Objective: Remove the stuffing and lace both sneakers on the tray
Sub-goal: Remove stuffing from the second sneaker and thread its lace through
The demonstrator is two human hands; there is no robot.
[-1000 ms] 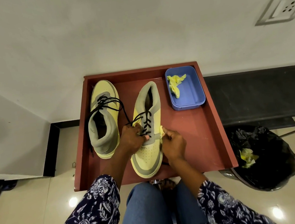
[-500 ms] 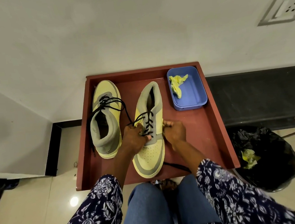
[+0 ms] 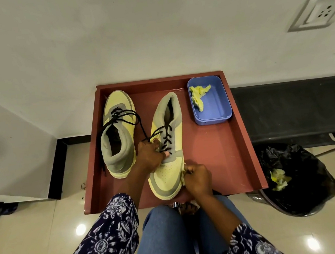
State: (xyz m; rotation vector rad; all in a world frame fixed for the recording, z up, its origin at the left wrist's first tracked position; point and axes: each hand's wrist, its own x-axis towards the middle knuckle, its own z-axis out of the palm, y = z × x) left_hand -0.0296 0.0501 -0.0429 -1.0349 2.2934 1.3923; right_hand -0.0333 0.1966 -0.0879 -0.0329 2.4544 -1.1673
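Observation:
Two yellow-and-grey sneakers lie on a red-brown tray [image 3: 218,162]. The left sneaker [image 3: 119,132] points away from me, its black lace looping loosely across the tray. The right sneaker [image 3: 168,174] points toward me, with a black lace [image 3: 166,137] crossed through its lower eyelets. My left hand [image 3: 150,154] grips this sneaker at the laced part, thumb on the tongue. My right hand [image 3: 196,177] is curled at the toe's right edge and pinches the lace end, which its fingers hide. A blue tub [image 3: 221,108] at the tray's back right holds crumpled yellow stuffing [image 3: 197,96].
A bin lined with a black bag [image 3: 307,190] stands right of the tray with yellow paper [image 3: 279,179] inside. A black bench [image 3: 296,108] runs along the white wall behind it. My knees are under the tray's near edge.
My right hand has pulled back from the eyelets down to the toe's right side. My left hand has stayed on the laced part of the right sneaker.

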